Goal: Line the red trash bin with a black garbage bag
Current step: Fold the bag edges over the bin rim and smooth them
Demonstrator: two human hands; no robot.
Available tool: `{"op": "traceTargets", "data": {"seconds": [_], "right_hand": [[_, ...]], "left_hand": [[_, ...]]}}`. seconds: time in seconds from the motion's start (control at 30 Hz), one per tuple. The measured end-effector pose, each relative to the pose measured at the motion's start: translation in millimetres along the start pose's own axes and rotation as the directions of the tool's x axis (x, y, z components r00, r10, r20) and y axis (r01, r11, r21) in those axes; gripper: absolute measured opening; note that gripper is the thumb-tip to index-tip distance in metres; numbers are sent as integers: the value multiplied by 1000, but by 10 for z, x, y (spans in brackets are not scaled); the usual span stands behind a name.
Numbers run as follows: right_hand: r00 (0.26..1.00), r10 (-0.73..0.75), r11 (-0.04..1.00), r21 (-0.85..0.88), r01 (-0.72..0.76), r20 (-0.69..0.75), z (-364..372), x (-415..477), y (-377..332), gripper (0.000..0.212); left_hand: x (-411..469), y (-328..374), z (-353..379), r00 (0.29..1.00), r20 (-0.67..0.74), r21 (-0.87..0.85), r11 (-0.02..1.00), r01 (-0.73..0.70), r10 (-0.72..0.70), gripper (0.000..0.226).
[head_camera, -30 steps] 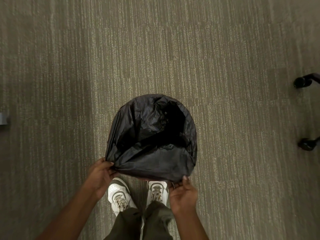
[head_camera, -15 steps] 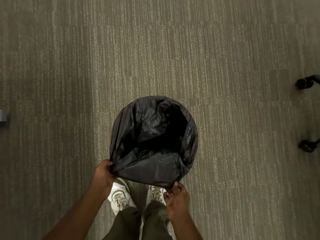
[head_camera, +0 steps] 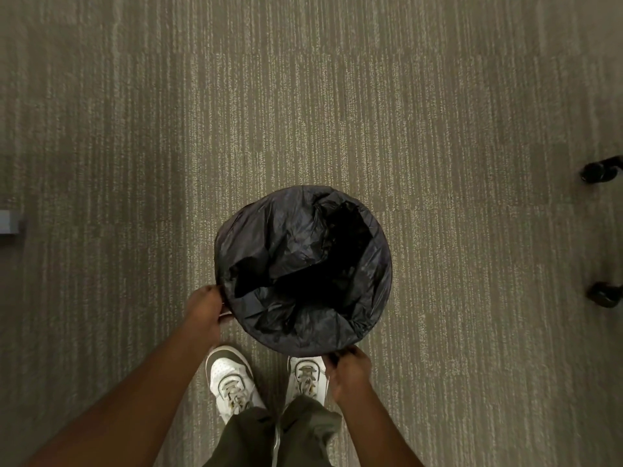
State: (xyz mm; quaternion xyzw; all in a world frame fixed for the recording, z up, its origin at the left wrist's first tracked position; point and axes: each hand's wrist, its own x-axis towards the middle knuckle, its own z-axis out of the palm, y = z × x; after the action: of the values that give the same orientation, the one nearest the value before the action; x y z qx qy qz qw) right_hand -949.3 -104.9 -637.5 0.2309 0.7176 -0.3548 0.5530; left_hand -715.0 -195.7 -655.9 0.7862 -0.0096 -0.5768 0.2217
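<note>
A black garbage bag [head_camera: 296,251] is spread over a round bin standing on the carpet in front of my feet. The bag covers the whole rim and hangs down inside, so none of the red bin shows. My left hand [head_camera: 205,306] grips the bag's edge at the bin's near-left side. My right hand [head_camera: 349,365] pinches the bag's edge at the near-right side, below the rim. The bag's inside is crumpled and dark on the right.
Grey-green striped carpet [head_camera: 303,96] lies all around. Two black chair casters [head_camera: 596,171] [head_camera: 605,294] sit at the right edge. A small grey block [head_camera: 9,222] shows at the left edge. My white shoes [head_camera: 232,379] stand just behind the bin.
The bag's near edge has been pulled down over the bin's rim, so the opening now looks round. Both hands have dropped lower along the bin's sides.
</note>
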Motion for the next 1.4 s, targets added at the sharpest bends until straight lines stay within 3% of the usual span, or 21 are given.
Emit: {"op": "traceTargets", "data": {"seconds": [0.17, 0.3, 0.33, 0.4, 0.47, 0.5, 0.53, 0.63, 0.73, 0.83, 1.0, 1.23, 1.33, 1.4], "right_hand": [[995, 85, 991, -98, -90, -53, -46, 53, -122, 25], [976, 94, 962, -234, -141, -199, -52, 40, -305, 32], [957, 17, 950, -295, -106, -289, -44, 9, -360, 36], [813, -400, 824, -555, 117, -423, 29, -115, -469, 46], [581, -784, 558, -657, 507, -217, 189, -332, -534, 42], [515, -854, 435, -637, 637, -69, 316, -451, -534, 36], [509, -858, 374, -595, 712, 70, 474, -561, -536, 32], [723, -634, 510, -555, 658, 275, 1013, -619, -502, 33], [843, -464, 620, -580, 528, 271, 1499, -430, -472, 23], [866, -443, 613, -626, 482, 233, 1801, -197, -477, 23], [911, -287, 746, -528, 407, 297, 2039, 81, -470, 46], [913, -86, 931, -293, 216, 399, 2192, 178, -494, 42], [900, -79, 928, -298, 223, 428, 2098, 150, -526, 39], [895, -159, 862, -384, 332, 416, 1972, 105, -542, 29]], "left_hand": [[42, 119, 5, 992, -11, 187, 974, 129, -129, 24], [36, 311, -29, 994, -9, 239, 965, 110, -111, 19], [36, 393, -38, 998, -56, 242, 969, 41, -28, 17], [3, 568, -61, 943, -224, 348, 924, -159, 247, 23], [-108, 728, -44, 831, -287, 439, 836, -329, 477, 24], [-165, 791, -5, 801, -254, 429, 805, -409, 542, 22], [-206, 849, 52, 788, -199, 422, 776, -468, 583, 19], [-203, 988, 258, 783, -51, 400, 732, -552, 619, 22], [-108, 1040, 389, 810, 27, 405, 734, -545, 586, 32], [-46, 1008, 452, 824, 58, 444, 725, -527, 564, 32], [12, 972, 493, 822, 127, 422, 720, -551, 555, 30], [114, 953, 431, 912, 115, 123, 906, -406, 393, 29], [148, 948, 372, 928, 134, 101, 927, -360, 346, 30], [163, 937, 334, 926, 143, 111, 924, -365, 348, 30]]}}
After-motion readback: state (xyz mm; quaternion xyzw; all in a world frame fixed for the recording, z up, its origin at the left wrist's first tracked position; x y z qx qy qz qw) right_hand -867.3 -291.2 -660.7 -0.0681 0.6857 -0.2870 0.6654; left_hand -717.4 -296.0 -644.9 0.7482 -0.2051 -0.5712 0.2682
